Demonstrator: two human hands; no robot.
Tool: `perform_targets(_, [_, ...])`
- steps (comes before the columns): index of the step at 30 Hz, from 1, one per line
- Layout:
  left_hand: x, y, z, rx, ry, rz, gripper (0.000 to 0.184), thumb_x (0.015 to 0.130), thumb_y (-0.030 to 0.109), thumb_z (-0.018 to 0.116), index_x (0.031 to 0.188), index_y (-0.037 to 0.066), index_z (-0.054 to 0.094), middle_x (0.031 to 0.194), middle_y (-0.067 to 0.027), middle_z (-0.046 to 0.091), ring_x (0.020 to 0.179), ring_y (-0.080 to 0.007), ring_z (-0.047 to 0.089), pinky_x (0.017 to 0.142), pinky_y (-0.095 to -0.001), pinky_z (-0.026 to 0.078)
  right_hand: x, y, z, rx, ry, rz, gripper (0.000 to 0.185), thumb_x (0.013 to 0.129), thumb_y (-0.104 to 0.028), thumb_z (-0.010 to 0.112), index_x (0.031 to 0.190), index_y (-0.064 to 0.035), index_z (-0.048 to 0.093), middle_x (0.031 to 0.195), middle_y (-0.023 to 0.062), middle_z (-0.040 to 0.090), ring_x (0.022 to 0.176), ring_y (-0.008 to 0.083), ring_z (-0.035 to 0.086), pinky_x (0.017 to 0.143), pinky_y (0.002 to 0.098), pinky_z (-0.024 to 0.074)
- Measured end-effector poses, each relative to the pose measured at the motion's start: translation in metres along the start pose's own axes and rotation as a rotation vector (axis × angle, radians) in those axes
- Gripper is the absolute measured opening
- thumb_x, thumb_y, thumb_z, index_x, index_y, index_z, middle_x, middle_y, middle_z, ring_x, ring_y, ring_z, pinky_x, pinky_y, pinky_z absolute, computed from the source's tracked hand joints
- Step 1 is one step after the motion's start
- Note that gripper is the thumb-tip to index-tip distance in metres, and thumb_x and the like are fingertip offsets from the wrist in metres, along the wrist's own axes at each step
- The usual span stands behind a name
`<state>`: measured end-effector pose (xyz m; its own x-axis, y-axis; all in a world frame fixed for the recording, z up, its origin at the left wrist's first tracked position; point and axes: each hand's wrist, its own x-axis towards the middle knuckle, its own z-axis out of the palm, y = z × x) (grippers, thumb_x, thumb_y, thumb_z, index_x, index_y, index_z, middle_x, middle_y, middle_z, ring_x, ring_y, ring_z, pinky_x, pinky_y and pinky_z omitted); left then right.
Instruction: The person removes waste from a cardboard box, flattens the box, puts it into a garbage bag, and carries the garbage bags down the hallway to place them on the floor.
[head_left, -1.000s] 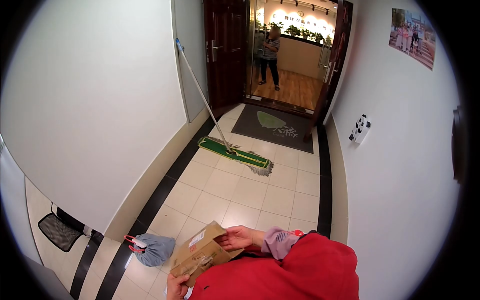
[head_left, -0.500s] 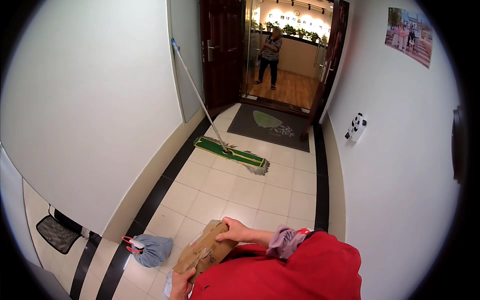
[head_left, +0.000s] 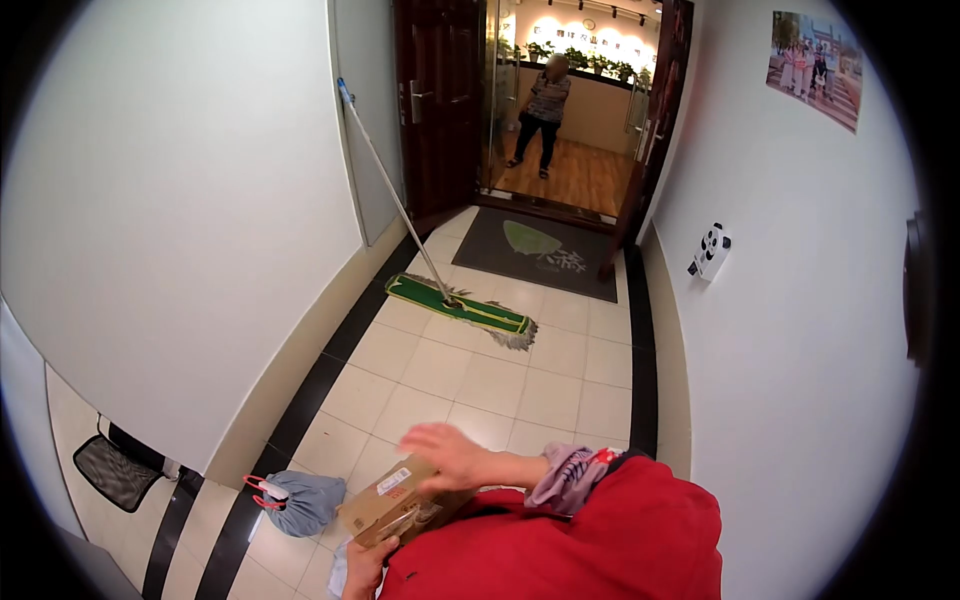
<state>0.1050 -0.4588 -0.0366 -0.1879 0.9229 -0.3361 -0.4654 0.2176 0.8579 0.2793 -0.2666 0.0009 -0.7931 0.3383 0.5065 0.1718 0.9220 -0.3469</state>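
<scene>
A brown cardboard box (head_left: pixel 383 505) with a white label and clear tape is held tilted in front of my red garment. My left hand (head_left: pixel 366 565) grips its lower near end, thumb on the face. Over the upper end, my right hand (head_left: pixel 445 458) has its fingers stretched out, slightly blurred; whether the palm touches the cardboard I cannot tell. A grey-blue tied bag (head_left: pixel 305 503) with red handles rests on the floor just left of the box. Part of a pale plastic bag (head_left: pixel 338 572) shows beside my left hand.
A green flat mop (head_left: pixel 460 305) lies across the tiles, its handle leaning on the left wall. Beyond are a dark doormat (head_left: pixel 535 255) and an open doorway where a person (head_left: pixel 545 110) stands. A black mesh object (head_left: pixel 118 472) is at lower left.
My right hand has let go of the box's upper edge and opened out over its top. The box has tilted, showing its white label. The person in the doorway has lowered an arm.
</scene>
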Motion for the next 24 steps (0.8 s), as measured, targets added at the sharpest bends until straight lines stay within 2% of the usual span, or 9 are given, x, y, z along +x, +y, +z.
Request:
perform_targets(3, [0.0,-0.001,0.005,0.153,-0.064,0.011,0.037,0.069,0.002,0.063,0.104,-0.003,0.052,0.096,-0.0104,0.059,0.084,-0.0206,0.057,0.076,-0.0302,0.045,0.011,-0.025,-0.01,0.186,-0.607,-0.023,0.069,0.064,-0.031,0.065,0.121,-0.0063,0.036,0.121,0.0134,0.039,0.115,0.0295,0.034,0.093,0.0394,0.0281])
perform_targets(6, [0.0,-0.001,0.006,0.29,-0.097,0.091,0.037,0.069,0.001,0.06,0.104,-0.002,0.05,0.092,-0.013,0.06,0.082,-0.0248,0.058,0.073,-0.0324,0.046,0.007,-0.024,0.003,0.363,-0.793,0.064,0.07,0.063,-0.03,0.066,0.122,-0.0058,0.035,0.123,0.0144,0.038,0.114,0.0306,0.035,0.091,0.0375,0.0305])
perform_targets(7, [-0.001,0.002,0.009,0.325,-0.103,0.124,0.036,0.069,-0.001,0.059,0.104,-0.002,0.049,0.09,-0.0137,0.06,0.081,-0.0262,0.058,0.072,-0.0334,0.047,0.012,-0.028,-0.003,0.397,-0.855,0.108,0.069,0.064,-0.029,0.066,0.122,-0.0055,0.035,0.121,0.015,0.041,0.109,0.0314,0.04,0.087,0.0361,0.0351])
perform_targets(10, [-0.008,0.021,0.02,0.233,-0.238,-0.009,0.047,0.07,0.007,0.055,0.114,-0.006,0.043,0.111,-0.0152,0.051,0.1,-0.0235,0.051,0.088,-0.0305,0.04,0.009,-0.024,0.007,0.495,-0.942,0.207,0.066,0.065,-0.026,0.065,0.122,-0.0083,0.036,0.11,0.0155,0.05,0.099,0.0317,0.048,0.08,0.0368,0.0394])
perform_targets(13, [-0.01,0.02,0.02,0.283,-0.221,0.066,0.044,0.071,0.006,0.053,0.113,-0.005,0.045,0.111,-0.0148,0.052,0.1,-0.0213,0.051,0.087,-0.029,0.038,0.008,-0.022,0.01,0.591,-0.908,0.217,0.055,0.066,-0.025,0.063,0.115,-0.0095,0.044,0.094,0.0156,0.056,0.089,0.0317,0.052,0.076,0.0379,0.0411])
perform_targets(16, [-0.013,0.019,0.016,0.414,-0.189,0.126,0.039,0.073,0.004,0.052,0.111,-0.005,0.047,0.109,-0.0135,0.053,0.098,-0.0193,0.051,0.086,-0.0285,0.038,0.017,-0.03,-0.001,0.487,-0.958,0.259,0.04,0.068,-0.026,0.061,0.102,-0.0088,0.051,0.085,0.0152,0.057,0.084,0.0316,0.053,0.071,0.039,0.0412])
perform_targets(19, [-0.011,0.002,0.013,0.374,-0.143,0.263,0.033,0.077,0.006,0.048,0.108,-0.005,0.049,0.105,-0.0121,0.055,0.096,-0.0175,0.052,0.086,-0.0285,0.037,0.019,-0.032,-0.004,0.49,-0.949,0.279,0.03,0.07,-0.027,0.059,0.091,-0.0064,0.053,0.084,0.0149,0.057,0.083,0.0313,0.053,0.069,0.0395,0.0407])
perform_targets(22, [-0.004,-0.019,-0.001,0.782,-0.056,0.334,0.043,0.085,0.026,0.046,0.116,-0.004,0.042,0.109,-0.0139,0.052,0.102,-0.0211,0.049,0.088,-0.0307,0.036,0.017,-0.031,-0.003,0.478,-0.929,0.262,0.028,0.071,-0.028,0.059,0.089,-0.0064,0.053,0.08,0.0152,0.057,0.08,0.0321,0.053,0.067,0.0398,0.0406])
perform_targets(24, [-0.008,-0.018,0.007,0.87,0.061,0.452,0.033,0.076,0.011,0.054,0.107,0.0,0.048,0.094,-0.015,0.057,0.085,-0.0277,0.055,0.076,-0.0327,0.042,0.016,-0.031,0.001,0.459,-0.893,0.251,0.028,0.072,-0.029,0.058,0.088,-0.0069,0.053,0.078,0.015,0.057,0.078,0.0326,0.053,0.066,0.04,0.0409])
